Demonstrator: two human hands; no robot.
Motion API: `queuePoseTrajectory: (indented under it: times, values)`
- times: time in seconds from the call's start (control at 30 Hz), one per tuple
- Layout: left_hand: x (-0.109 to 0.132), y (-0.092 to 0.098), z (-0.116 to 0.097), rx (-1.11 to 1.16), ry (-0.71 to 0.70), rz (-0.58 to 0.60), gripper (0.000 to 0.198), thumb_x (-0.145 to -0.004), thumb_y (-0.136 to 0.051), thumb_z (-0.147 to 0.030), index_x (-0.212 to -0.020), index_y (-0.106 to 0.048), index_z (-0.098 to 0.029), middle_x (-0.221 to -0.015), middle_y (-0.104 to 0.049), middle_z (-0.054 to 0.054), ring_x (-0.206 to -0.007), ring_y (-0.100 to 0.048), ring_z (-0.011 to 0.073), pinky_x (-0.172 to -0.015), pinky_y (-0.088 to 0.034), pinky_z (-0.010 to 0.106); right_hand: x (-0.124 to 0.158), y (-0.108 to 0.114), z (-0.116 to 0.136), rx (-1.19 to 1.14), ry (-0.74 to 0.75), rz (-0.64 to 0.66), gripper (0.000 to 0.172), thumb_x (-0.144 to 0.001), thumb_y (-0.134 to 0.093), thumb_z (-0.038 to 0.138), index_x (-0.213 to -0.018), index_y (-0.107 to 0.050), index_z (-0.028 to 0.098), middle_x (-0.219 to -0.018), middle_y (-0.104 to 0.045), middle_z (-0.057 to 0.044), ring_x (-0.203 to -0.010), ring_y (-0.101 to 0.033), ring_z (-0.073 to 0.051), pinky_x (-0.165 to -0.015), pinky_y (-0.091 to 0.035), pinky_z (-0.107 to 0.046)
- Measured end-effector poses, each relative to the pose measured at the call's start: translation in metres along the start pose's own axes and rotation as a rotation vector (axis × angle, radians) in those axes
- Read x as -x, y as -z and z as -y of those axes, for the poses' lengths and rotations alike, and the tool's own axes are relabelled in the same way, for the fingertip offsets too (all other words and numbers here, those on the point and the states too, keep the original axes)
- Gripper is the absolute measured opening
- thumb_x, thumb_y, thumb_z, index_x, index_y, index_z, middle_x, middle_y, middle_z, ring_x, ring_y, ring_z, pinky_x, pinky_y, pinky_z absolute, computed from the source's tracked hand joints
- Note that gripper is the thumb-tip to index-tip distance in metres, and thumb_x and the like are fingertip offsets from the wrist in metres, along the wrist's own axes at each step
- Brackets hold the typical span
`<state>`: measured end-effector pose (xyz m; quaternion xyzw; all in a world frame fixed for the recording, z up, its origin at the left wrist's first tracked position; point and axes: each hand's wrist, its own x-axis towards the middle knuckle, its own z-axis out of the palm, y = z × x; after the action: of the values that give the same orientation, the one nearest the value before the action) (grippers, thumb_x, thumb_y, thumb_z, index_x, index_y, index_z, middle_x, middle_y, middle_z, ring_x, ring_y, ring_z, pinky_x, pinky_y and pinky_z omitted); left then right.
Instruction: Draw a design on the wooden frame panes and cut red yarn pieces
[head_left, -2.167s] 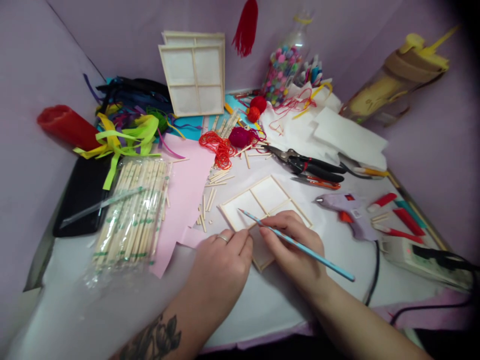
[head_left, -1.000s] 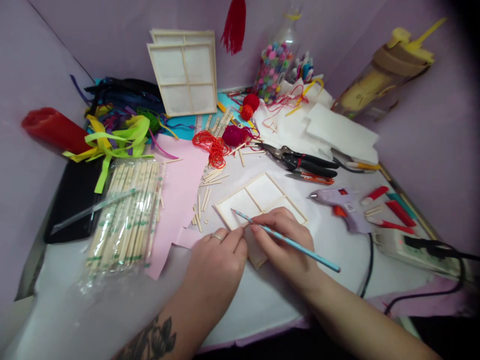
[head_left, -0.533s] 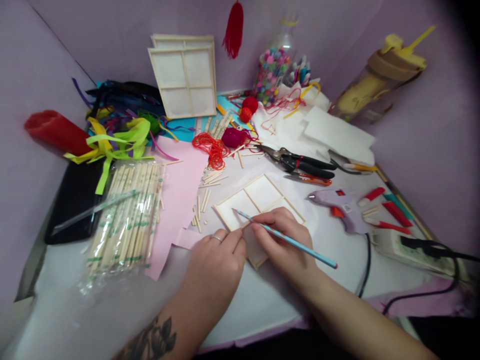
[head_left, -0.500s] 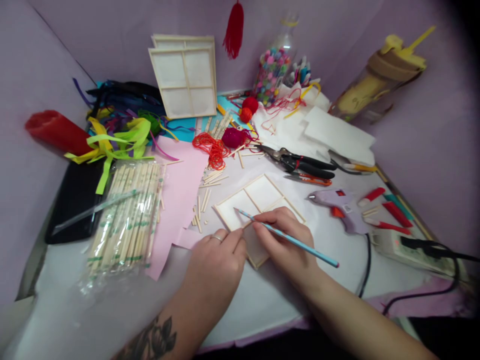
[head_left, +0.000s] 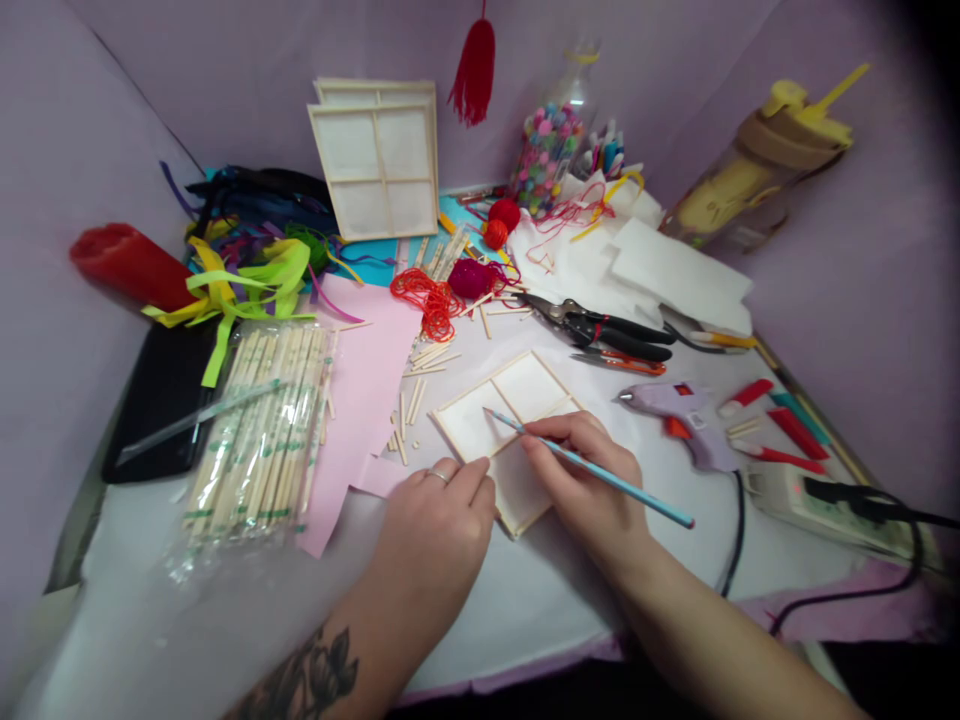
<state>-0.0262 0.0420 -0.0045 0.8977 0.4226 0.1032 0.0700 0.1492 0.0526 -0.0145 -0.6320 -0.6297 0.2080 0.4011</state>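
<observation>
A small square frame of thin wooden sticks with a white paper panel (head_left: 534,388) lies turned at an angle on the table before me. Its crossing sticks split it into panes. My left hand (head_left: 442,510), with a ring on one finger, holds the frame's near left edge, fingers close together; the fingertips are partly hidden. In my right hand (head_left: 589,475) is a light blue pencil (head_left: 600,473), pinched near its point. The pencil's tip is over the frame's left pane; whether it touches the paper I cannot tell. The right hand covers the frame's right corner.
Bagged wooden sticks (head_left: 259,430) and pink paper (head_left: 360,380) lie left. Pliers-like cutters (head_left: 592,325), a lilac glue gun (head_left: 679,405) and a power strip (head_left: 810,500) sit right. Similar frames (head_left: 375,170) stand behind, near red yarn (head_left: 427,300) and a bottle of pompoms (head_left: 547,150).
The pencil and my right hand have shifted slightly right across the frame. My left hand stays on the frame's edge. The whole view has moved a little.
</observation>
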Motion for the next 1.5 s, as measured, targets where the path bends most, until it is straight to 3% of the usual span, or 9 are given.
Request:
queuePoseTrajectory:
  times: [0.23, 0.43, 0.63, 0.8, 1.07, 1.5]
  values:
    - [-0.0013, 0.0011, -0.0005, 0.000, 0.014, 0.017, 0.013, -0.082, -0.067, -0.014, -0.095, -0.068, -0.017, -0.103, -0.072, 0.004, -0.077, -0.063, 0.0230, -0.059, -0.048, 0.035, 0.0014, -0.0017, 0.0021, -0.046, 0.017, 0.058, 0.008, -0.082, -0.065, 0.022, -0.087, -0.070, 0.022, -0.078, -0.065, -0.002, -0.073, -0.062, -0.015, -0.065, -0.050, -0.027]
    - [0.0005, -0.0019, -0.0005, -0.003, 0.000, -0.022, 0.013, -0.081, -0.069, -0.014, -0.093, -0.068, -0.016, -0.105, -0.072, 0.004, -0.079, -0.063, 0.0239, -0.059, -0.049, 0.037, -0.0014, 0.0005, -0.0004, -0.001, -0.013, -0.010, 0.006, -0.082, -0.065, 0.023, -0.085, -0.070, 0.023, -0.078, -0.066, -0.001, -0.071, -0.061, -0.015, -0.065, -0.050, -0.028]
    - [-0.0003, 0.0005, -0.0009, 0.011, 0.014, 0.020, 0.011, -0.083, -0.066, -0.014, -0.093, -0.068, -0.018, -0.104, -0.072, 0.003, -0.077, -0.063, 0.0235, -0.059, -0.049, 0.037, 0.0012, 0.0004, 0.0006, -0.038, 0.019, 0.058, 0.007, -0.082, -0.065, 0.022, -0.087, -0.070, 0.023, -0.078, -0.065, -0.001, -0.073, -0.062, -0.015, -0.065, -0.050, -0.027]
    - [0.0008, 0.0002, 0.0000, 0.001, -0.004, -0.001, 0.011, -0.081, -0.067, -0.013, -0.092, -0.068, -0.017, -0.107, -0.072, 0.004, -0.078, -0.063, 0.0233, -0.059, -0.049, 0.035, -0.0020, 0.0017, -0.0024, 0.004, -0.012, -0.020, 0.006, -0.082, -0.065, 0.024, -0.084, -0.070, 0.023, -0.077, -0.066, -0.001, -0.071, -0.061, -0.016, -0.064, -0.050, -0.029]
    - [0.0005, 0.0019, -0.0005, -0.002, 0.004, 0.038, 0.016, -0.086, -0.060, -0.012, -0.100, -0.067, -0.016, -0.103, -0.071, 0.006, -0.080, -0.062, 0.0228, -0.062, -0.050, 0.035, 0.0042, -0.0036, 0.0060, -0.076, 0.042, 0.121, 0.008, -0.084, -0.062, 0.022, -0.089, -0.069, 0.024, -0.080, -0.066, -0.003, -0.078, -0.062, -0.018, -0.068, -0.052, -0.031]
    - [0.0005, 0.0013, -0.0012, -0.002, 0.006, 0.032, 0.016, -0.087, -0.059, -0.013, -0.100, -0.067, -0.016, -0.102, -0.071, 0.006, -0.079, -0.062, 0.0224, -0.062, -0.049, 0.035, 0.0033, -0.0045, 0.0054, -0.069, 0.066, 0.098, 0.008, -0.082, -0.063, 0.021, -0.088, -0.069, 0.023, -0.078, -0.066, -0.002, -0.076, -0.062, -0.017, -0.065, -0.051, -0.028]
